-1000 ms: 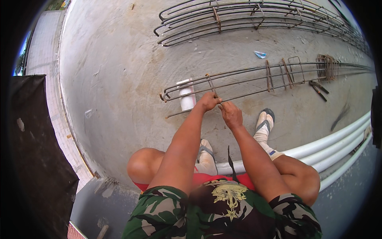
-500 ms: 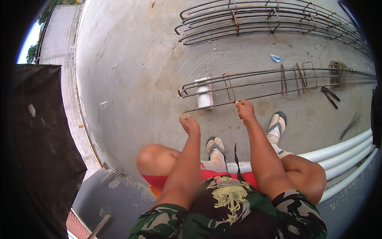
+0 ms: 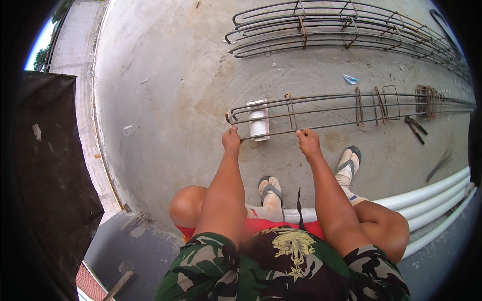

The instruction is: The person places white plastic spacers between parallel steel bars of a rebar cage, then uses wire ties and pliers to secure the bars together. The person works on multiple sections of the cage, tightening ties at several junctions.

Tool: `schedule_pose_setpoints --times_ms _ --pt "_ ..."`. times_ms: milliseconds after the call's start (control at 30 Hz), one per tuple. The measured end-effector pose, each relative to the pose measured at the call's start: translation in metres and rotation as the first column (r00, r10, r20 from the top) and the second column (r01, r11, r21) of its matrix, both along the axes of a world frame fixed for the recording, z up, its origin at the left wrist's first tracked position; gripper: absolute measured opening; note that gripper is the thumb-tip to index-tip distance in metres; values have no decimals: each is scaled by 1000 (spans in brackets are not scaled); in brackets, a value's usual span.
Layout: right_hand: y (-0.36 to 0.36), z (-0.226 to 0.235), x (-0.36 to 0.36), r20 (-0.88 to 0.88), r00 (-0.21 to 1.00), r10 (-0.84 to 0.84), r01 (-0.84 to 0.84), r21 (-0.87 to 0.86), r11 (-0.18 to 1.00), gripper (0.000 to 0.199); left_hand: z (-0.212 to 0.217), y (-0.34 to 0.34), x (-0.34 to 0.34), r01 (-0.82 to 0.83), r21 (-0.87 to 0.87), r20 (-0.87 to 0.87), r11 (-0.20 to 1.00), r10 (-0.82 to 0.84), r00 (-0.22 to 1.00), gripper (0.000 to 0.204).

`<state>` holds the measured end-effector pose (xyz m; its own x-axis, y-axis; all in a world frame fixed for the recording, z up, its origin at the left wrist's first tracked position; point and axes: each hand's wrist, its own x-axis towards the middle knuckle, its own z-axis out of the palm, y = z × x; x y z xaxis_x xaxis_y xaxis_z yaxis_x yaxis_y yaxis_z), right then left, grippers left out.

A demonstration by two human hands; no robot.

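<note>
While the left hand [image 3: 231, 140] curls around the end of a long dark steel rod [image 3: 276, 133], right hand [image 3: 309, 143] fisted at a rusty rectangular wire stirrup [image 3: 289, 105], exact hold unclear, rod crossing a white cylinder [image 3: 258, 124].

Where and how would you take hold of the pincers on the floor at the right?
Probably by both handles of the pincers, with the right hand coming from above on the near right: they lie flat, handles spread toward that side, while the head sits close to the rebar frame, leaving less finger room there.
</note>
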<state>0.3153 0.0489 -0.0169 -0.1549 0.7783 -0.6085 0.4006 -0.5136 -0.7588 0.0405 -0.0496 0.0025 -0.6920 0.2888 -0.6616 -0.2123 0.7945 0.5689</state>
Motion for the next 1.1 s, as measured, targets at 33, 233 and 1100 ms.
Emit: schedule_pose_setpoints --times_ms 33,233,1100 --pt "0 5 -1 -32 999 -5 4 -30 1000 31 4 1 2 -17 4 18 1000 17 1000 34" --pt "-2 7 -1 68 997 26 -36 159 987 31 8 5 13 -182 101 153 978 166 974 32" --pt "65 49 76 245 963 113 -124 32 992 47 4 104 134 900 -54 -9 432 -902 433 44"
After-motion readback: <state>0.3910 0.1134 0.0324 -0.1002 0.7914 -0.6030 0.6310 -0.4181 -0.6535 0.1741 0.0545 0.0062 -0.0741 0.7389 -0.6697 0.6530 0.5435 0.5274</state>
